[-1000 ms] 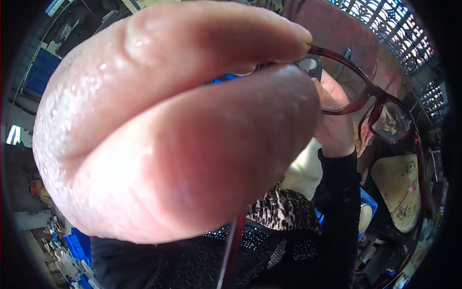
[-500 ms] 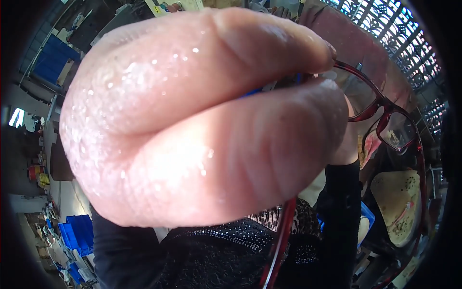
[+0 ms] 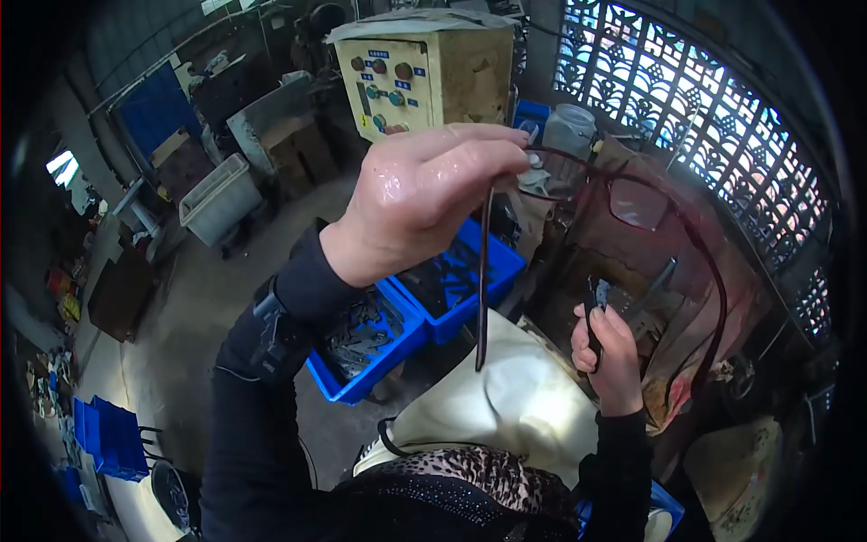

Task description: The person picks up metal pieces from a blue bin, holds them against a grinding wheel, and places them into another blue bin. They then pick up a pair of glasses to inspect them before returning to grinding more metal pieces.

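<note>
My left hand [image 3: 411,203] is raised in front of me, wet and shiny on the back. Its fingertips pinch a pair of dark red-framed eyeglasses [image 3: 482,298] by one side, so the glasses hang open out to the right. Lower on the right, my right hand [image 3: 616,361] is closed round a slim dark piece [image 3: 592,316], which sticks up past the fingers; its exact kind is not clear. Behind this hand lies a brown, stained work area with a metal rod [image 3: 657,282]. A cream apron [image 3: 533,406] covers my lap.
Two blue crates [image 3: 330,390] with dark flat parts stand in front of me. Beyond them is a cream control box [image 3: 474,86] with knobs. A clear jar [image 3: 571,134] stands near the lattice window [image 3: 668,63]. A white bin [image 3: 215,212] and stacked blue crates [image 3: 117,438] are on the left.
My left hand has drawn away from close before the camera, still pinching the eyeglasses. The crates, control box and right hand with its dark piece now show.
</note>
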Demonstrator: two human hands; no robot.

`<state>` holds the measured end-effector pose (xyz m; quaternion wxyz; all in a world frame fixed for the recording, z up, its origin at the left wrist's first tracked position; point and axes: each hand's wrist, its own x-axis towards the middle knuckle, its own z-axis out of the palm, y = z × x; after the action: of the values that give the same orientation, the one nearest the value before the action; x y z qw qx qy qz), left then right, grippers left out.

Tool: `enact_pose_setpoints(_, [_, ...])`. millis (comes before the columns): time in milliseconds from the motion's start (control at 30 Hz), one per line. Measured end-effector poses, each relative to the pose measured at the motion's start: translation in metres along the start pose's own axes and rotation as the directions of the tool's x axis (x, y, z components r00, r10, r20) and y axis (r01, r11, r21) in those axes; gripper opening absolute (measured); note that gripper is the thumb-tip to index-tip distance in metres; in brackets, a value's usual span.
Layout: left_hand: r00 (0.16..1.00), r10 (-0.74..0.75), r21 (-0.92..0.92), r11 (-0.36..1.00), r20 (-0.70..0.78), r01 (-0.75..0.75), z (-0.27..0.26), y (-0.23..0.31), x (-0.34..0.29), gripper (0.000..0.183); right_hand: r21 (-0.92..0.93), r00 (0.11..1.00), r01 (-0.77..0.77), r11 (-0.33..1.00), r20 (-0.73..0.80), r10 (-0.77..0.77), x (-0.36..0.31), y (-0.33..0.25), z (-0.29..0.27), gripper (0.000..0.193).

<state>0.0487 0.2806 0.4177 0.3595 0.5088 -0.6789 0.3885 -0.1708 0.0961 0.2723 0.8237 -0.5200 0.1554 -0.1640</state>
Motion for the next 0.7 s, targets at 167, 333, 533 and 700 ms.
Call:
enact_pose_setpoints(167, [0.972,0.112,0.344,0.938,-0.208,-0.035,-0.025,-0.137,0.055,0.018,-0.087,0.981,0.088,0.992,-0.166,-0.102,0.012,-0.012,-0.061,0.018])
enact_pose_setpoints(333, [0.982,0.019,0.547,0.832,-0.186,0.087,-0.018,-0.240,0.071,0.014,-0.255,0.791,0.201,0.946,-0.527,-0.311,0.009,-0.017,-0.128,0.015])
enact_pose_setpoints(533, [0.894,-0.447,0.747,0.594,0.000,0.297,-0.022,-0.310,0.026,0.018,-0.364,0.679,0.070,0.929,-0.665,-0.312,0.022,0.004,-0.184,0.019])
enact_pose_setpoints(700, [0.906,-0.408,0.737,0.646,0.113,0.200,-0.005,-0.326,0.033,0.017,-0.444,0.521,0.077,0.893,-0.745,-0.416,0.014,0.004,-0.210,0.016])
